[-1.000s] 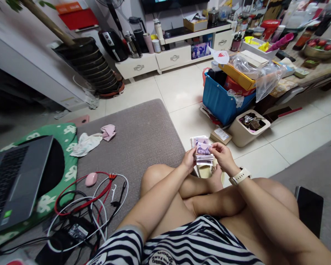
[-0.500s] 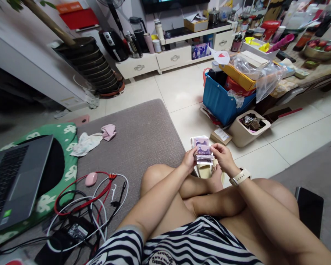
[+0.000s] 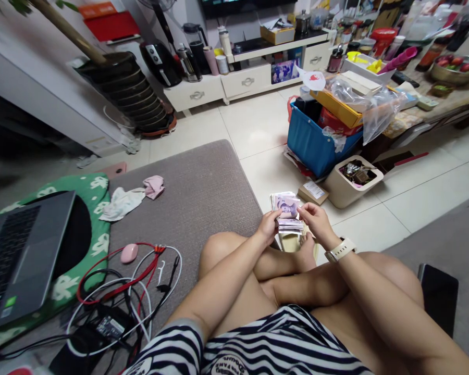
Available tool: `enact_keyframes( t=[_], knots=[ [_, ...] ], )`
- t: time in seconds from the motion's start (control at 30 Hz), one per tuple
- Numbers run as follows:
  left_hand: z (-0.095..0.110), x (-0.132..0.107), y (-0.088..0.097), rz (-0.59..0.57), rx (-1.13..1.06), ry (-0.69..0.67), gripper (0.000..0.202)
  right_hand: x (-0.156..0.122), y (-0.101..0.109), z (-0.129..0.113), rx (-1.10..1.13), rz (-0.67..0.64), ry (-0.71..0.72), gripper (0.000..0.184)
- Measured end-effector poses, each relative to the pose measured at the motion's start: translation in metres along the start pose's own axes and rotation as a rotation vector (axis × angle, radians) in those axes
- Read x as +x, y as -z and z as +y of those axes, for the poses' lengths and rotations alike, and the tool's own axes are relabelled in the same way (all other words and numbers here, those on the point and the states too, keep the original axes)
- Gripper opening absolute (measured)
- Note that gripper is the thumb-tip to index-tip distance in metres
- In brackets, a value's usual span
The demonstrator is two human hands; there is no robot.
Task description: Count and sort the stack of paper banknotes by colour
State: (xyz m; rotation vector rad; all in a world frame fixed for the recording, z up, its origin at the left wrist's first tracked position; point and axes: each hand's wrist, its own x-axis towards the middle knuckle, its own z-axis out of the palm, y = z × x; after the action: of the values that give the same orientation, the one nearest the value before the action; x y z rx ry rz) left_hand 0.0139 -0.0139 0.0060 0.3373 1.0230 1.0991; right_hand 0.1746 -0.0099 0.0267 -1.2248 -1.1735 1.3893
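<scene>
Where the striped shirt (image 3: pixel 293 338) fills the bottom of the frame, crossed legs (image 3: pixel 312 291) are seen just above it, and two hands are held out beyond them, right of the frame's centre. Between these hands a bundle of banknotes (image 3: pixel 287 208) is held, above and left of a bare foot (image 3: pixel 307 252). By the left hand (image 3: pixel 268 227) the bundle is clamped at its left edge, with the thumb toward the front notes. By the right hand (image 3: pixel 316 221) the opposite edge is met: thumb and fingertips are brought close together there, though whether a note is pinched between them cannot be told.

The bundle's longer run is set roughly up and down the frame, away from the legs, so that it is crossed by the line from hand to hand; its upper notes are raised, and its lower part is bent toward the legs. From the right fingertips the raised notes are found just to the left.

Farther up the frame, a small cardboard box (image 3: pixel 313 192) and a beige bin (image 3: pixel 338 188) are seen beyond the right hand; past them a blue basket (image 3: pixel 307 138) is placed, and a white cabinet (image 3: pixel 234 83) is set along the top.
</scene>
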Motion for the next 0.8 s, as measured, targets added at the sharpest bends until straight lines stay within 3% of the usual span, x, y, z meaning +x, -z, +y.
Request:
enact_keyframes(
  t=[0.13,0.8],
  knots=[
    [-0.002,0.000,0.002,-0.012,0.018,0.005,0.024,0.003,0.004,0.005,-0.083,0.091,-0.034,0.039],
    [-0.003,0.003,0.001,-0.024,0.014,-0.005,0.029,0.005,0.005,0.012,-0.115,0.050,0.014,0.035]
  ],
)
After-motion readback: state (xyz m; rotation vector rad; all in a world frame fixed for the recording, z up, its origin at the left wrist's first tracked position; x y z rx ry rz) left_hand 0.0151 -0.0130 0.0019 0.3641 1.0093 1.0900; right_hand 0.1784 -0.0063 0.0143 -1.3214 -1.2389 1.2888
